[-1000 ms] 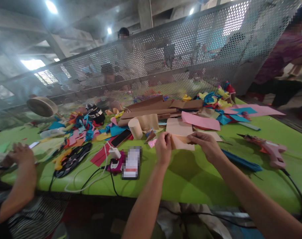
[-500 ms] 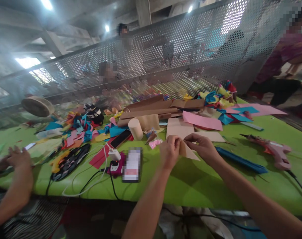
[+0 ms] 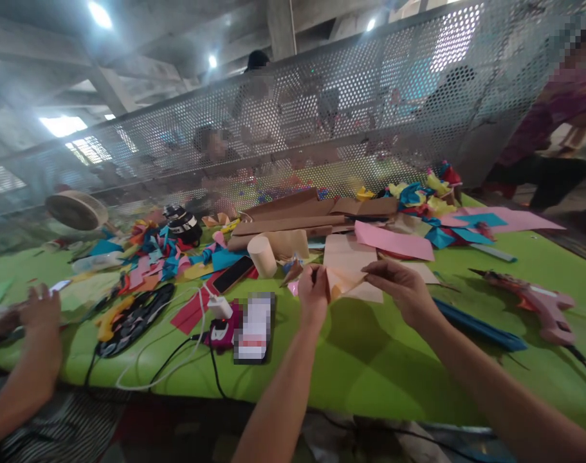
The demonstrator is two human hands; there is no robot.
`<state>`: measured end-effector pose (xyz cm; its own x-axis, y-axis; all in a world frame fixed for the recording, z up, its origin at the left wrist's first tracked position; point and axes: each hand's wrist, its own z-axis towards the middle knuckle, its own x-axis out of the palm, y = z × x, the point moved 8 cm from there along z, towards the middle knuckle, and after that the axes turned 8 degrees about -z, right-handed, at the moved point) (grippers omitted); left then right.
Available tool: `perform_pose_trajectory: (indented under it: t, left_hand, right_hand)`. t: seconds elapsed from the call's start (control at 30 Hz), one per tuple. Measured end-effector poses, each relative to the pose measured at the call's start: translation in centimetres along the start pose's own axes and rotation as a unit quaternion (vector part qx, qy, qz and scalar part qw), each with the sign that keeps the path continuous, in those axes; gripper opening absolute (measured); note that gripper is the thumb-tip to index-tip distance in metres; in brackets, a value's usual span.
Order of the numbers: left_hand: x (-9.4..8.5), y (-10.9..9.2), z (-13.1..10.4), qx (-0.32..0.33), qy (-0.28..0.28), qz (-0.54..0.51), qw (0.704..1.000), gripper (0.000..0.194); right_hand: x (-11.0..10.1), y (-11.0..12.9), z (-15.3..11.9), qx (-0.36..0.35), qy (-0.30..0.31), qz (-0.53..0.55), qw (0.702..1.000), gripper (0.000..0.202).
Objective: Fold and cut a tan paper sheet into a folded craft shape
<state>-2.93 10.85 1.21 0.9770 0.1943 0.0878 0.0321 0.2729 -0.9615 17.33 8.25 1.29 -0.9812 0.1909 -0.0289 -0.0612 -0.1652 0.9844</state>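
Observation:
A small folded piece of tan paper [image 3: 343, 281] is stretched between my two hands above the green table [image 3: 370, 379]. My left hand [image 3: 314, 292] grips its left end, fingers closed. On the right, my right hand [image 3: 393, 283] pinches the other end between thumb and fingers. Behind the folded piece lies a flat beige sheet [image 3: 339, 247]. A cream paper roll [image 3: 262, 256] stands to the left of my hands, with a small scrap of pink paper near its base.
Right of my hands are a blue folded strip [image 3: 480, 325] and a pink glue gun [image 3: 538, 299]. On the left lie a phone [image 3: 254, 329], a charger [image 3: 220, 308] with cables, and a yellow-handled tool [image 3: 114, 318]. A co-worker's hand [image 3: 40, 307] is at the far left.
My hands have moved apart, my left hand shifting left, and the tan paper between them now shows more of its length. The view has shifted slightly.

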Motion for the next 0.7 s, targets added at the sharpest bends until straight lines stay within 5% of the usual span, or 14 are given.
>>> perform_pose_trajectory:
  t: [0.53, 0.7]
  left_hand:
    - [0.5, -0.6, -0.4, -0.025, 0.011, -0.018, 0.999, 0.019]
    - [0.8, -2.8, 0.2, 0.022, 0.012, 0.026, 0.999, 0.02]
  right_hand:
    - [-0.5, -0.4, 0.8, 0.021, -0.003, 0.057, 0.998, 0.012]
    - [-0.9, 1.2, 1.7, 0.05, 0.056, -0.011, 0.997, 0.031]
